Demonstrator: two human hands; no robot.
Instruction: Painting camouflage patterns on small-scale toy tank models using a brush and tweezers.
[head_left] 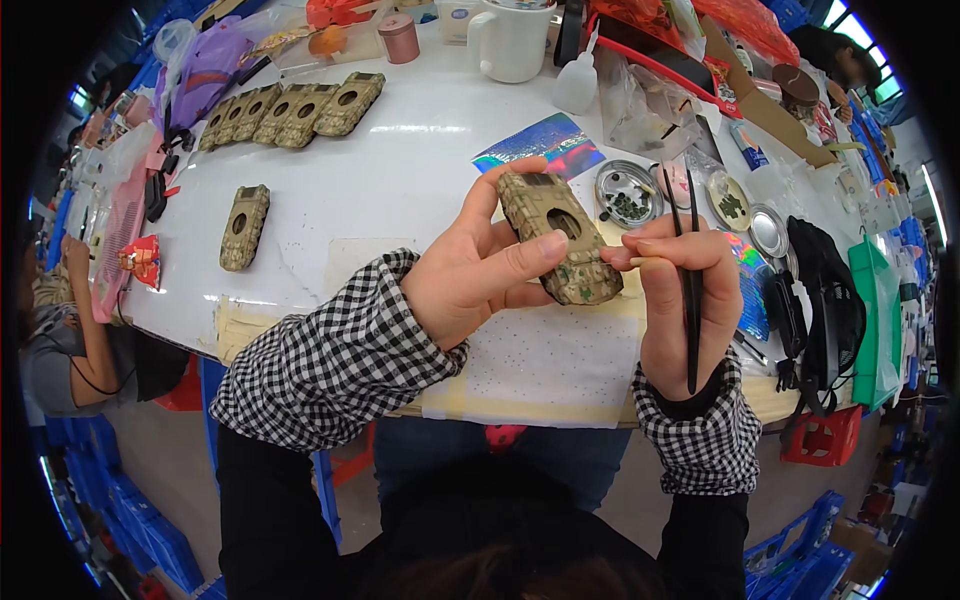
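My left hand (462, 285) is closed around a camouflage-painted toy tank hull (588, 268) with a round opening in its top, tilted above the table. Fingers and thumb grip it along both sides. My right hand (660, 315) pinches a short, pale, thin stick (640, 261) whose end is at the hull's right side; whether it touches cannot be made out. Black tweezers (692, 300) are also held in that hand, their two tips pointing away from me and apart. A round tin (629, 194) with small dark green parts lies just beyond the right hand.
One matching hull (244, 228) lies alone at left; several more stand in a row (295, 112) behind. A white mug (512, 42), a squeeze bottle (576, 84) and a holographic sheet (540, 143) sit at the back. At right are a black bag (828, 300) and a green tray (875, 320).
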